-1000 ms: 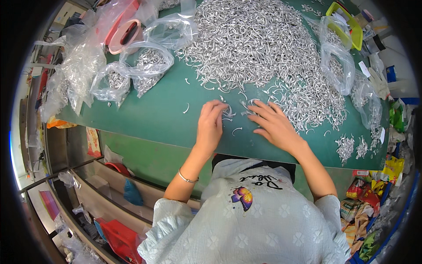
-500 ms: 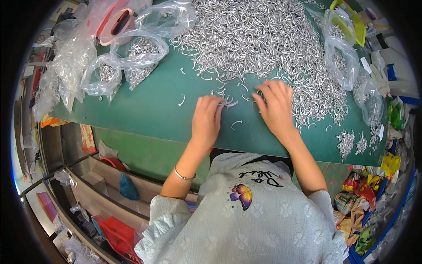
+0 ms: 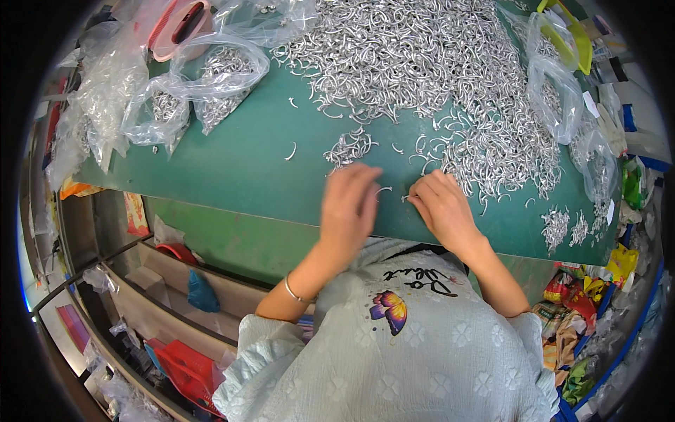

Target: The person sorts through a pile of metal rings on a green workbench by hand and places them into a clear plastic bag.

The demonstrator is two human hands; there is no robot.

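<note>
Working at the green table [image 3: 232,169], you face a heap of silver hooks [image 3: 436,63] at its far side; plastic bags [image 3: 211,77] lie left of that heap; your left hand [image 3: 349,204], blurred, fingers curled, rests below it; your right hand [image 3: 439,207] pinches a hook [image 3: 406,198] at the heap's near edge.

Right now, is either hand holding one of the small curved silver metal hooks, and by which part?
The right hand pinches a small curved silver metal hook at its fingertips; which part cannot be told. The left hand is blurred, hold unclear.
</note>
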